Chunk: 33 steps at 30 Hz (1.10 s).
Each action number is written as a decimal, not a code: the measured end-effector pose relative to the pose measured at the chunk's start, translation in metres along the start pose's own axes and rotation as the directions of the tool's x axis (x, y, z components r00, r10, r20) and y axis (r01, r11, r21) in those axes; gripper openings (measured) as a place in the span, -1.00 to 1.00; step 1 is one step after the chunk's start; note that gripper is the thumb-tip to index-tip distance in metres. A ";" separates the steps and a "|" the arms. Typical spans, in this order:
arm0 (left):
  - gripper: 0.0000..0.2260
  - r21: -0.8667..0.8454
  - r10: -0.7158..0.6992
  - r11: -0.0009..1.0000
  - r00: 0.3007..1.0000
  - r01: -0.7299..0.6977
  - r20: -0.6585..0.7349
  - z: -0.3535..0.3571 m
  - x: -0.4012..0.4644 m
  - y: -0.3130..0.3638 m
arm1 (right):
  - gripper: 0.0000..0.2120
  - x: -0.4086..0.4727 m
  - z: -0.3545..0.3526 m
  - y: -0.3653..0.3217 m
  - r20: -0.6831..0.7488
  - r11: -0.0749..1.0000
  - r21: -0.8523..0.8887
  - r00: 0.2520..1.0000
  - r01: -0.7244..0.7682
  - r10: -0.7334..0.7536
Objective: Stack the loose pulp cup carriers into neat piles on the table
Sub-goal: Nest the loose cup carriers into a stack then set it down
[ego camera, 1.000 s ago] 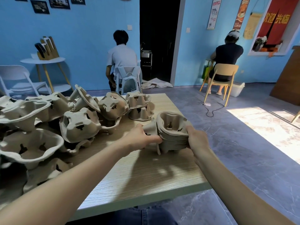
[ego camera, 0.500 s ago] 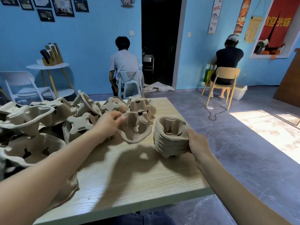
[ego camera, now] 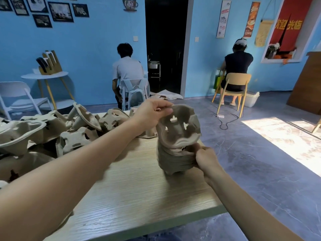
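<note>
A stack of pulp cup carriers (ego camera: 174, 158) stands on the wooden table (ego camera: 139, 197) near its right edge. My right hand (ego camera: 204, 156) grips the stack's right side. My left hand (ego camera: 152, 113) pinches the upper rim of a single loose carrier (ego camera: 180, 129), which is tilted toward me with its lower edge on top of the stack. A jumble of loose carriers (ego camera: 73, 129) covers the left and far part of the table.
Two people sit with their backs to me on chairs (ego camera: 232, 87) beyond the table. A white chair (ego camera: 19, 98) and a small round table (ego camera: 45, 76) stand at the left wall. The table's right edge drops to the grey floor.
My left hand has carried a loose carrier from the pile over to the stack and lifted it, tilted, onto the top. My right hand has stayed on the stack's side.
</note>
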<state>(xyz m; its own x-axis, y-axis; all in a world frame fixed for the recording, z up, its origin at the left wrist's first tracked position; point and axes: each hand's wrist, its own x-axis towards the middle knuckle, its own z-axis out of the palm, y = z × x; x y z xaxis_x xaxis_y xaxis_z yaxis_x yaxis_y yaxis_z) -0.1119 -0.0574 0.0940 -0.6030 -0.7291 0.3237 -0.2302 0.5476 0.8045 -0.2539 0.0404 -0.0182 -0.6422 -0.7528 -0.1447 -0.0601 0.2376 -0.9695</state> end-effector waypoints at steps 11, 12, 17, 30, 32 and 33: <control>-0.75 0.473 -0.111 0.881 0.971 -0.002 0.210 0.018 0.022 -0.015 | -0.68 -0.005 -0.016 -0.007 0.100 0.969 0.236 0.994 -0.071 0.049; -0.74 0.489 -0.112 0.872 0.971 -0.007 0.212 0.021 0.023 -0.018 | -0.67 -0.007 -0.018 -0.008 0.115 0.967 0.243 0.992 -0.074 0.048; -0.73 0.545 -0.127 0.838 0.964 -0.021 0.232 0.032 0.021 -0.033 | -0.65 -0.008 -0.017 -0.013 0.157 0.992 0.120 0.987 -0.035 0.016; -0.71 0.579 -0.045 0.807 0.990 0.114 -0.133 -0.030 0.002 -0.077 | -0.68 0.012 0.018 -0.015 -0.072 0.997 -0.072 0.996 0.040 -0.045; -0.65 0.601 -0.064 0.775 0.970 0.196 -0.234 -0.044 0.003 -0.086 | -0.68 0.015 0.022 -0.016 -0.084 0.995 -0.083 0.995 0.049 -0.056; -0.62 0.617 -0.073 0.752 0.959 0.233 -0.273 -0.050 0.004 -0.090 | -0.68 0.016 0.024 -0.017 -0.085 0.995 -0.089 0.995 0.052 -0.060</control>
<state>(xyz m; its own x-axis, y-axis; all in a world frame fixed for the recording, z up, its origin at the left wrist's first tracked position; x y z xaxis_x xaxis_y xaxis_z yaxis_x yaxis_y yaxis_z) -0.0552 -0.1300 0.0474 -0.3532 -0.8515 0.3876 -0.7848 0.4951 0.3726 -0.2452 0.0095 -0.0085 -0.7002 -0.7106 -0.0691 -0.1614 0.2518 -0.9542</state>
